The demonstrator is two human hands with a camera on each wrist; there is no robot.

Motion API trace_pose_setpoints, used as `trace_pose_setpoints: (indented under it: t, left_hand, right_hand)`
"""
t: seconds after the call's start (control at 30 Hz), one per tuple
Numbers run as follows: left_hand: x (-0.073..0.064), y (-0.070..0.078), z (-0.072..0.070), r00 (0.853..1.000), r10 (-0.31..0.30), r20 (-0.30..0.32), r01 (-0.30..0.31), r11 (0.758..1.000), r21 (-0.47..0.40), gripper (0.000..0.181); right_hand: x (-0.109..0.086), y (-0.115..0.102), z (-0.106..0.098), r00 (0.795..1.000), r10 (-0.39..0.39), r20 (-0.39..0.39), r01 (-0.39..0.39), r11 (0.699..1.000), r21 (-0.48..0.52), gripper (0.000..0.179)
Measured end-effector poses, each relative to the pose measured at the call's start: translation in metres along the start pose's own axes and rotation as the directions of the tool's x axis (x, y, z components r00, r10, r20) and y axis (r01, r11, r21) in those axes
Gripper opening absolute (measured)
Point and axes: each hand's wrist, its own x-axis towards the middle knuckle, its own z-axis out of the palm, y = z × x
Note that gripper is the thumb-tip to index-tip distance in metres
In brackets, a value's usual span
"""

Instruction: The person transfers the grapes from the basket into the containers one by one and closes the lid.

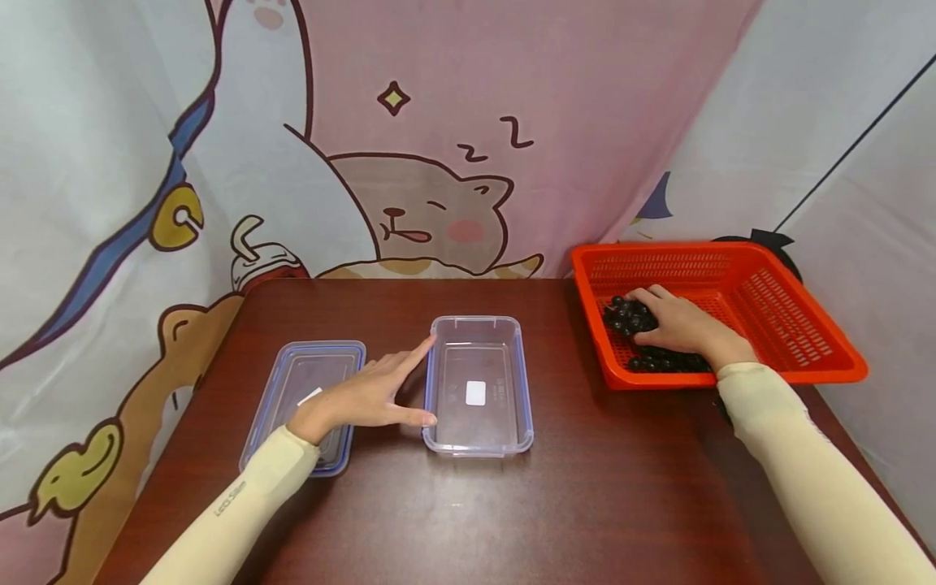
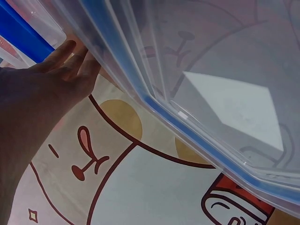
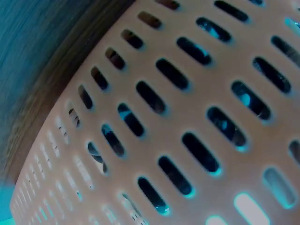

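Note:
In the head view my left hand (image 1: 369,396) reaches to the left wall of an uncovered clear plastic box (image 1: 478,435) with a blue-tinted rim. Its index finger and thumb are spread, fingertips touching that wall. My right hand (image 1: 680,323) is inside a red slotted basket (image 1: 607,345), with fingers and thumb bent round a bunch of dark grapes (image 1: 620,315). More dark grapes (image 1: 654,361) lie below it against the near wall. In the right wrist view the basket's slotted side (image 3: 140,126) hides the hand; dark shapes show through the slots.
A lidded clear box (image 1: 288,370) with a blue edge stands on the brown table (image 1: 585,504), partly under my left forearm. Its white label (image 2: 234,110) shows in the left wrist view. A cartoon-printed curtain (image 1: 439,211) hangs behind the table.

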Motion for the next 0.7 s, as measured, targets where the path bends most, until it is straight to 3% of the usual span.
trace_pose_setpoints:
  t: [0.17, 0.37, 0.7]
  left_hand:
    - [0.0, -0.0005, 0.001, 1.0, -0.013, 0.009, 0.013, 1.0, 0.001, 0.124]
    - [0.0011, 0.0008, 0.0001, 1.0, -0.008, 0.011, 0.008, 1.0, 0.005, 0.124]
    - [0.0002, 0.0014, -0.0011, 1.0, -0.003, 0.01, 0.003, 1.0, 0.005, 0.123]
  right_hand:
    - [-0.0019, -0.0001, 0.0019, 0.995, -0.019, -0.1, 0.018, 1.0, -0.013, 0.073]
    - [-0.0038, 0.0049, 0.0068, 0.971, -0.02, -0.239, 0.016, 1.0, -0.019, 0.076]
    - [-0.0009, 0.0042, 0.0035, 0.977, -0.015, -0.211, 0.009, 1.0, -0.03, 0.076]
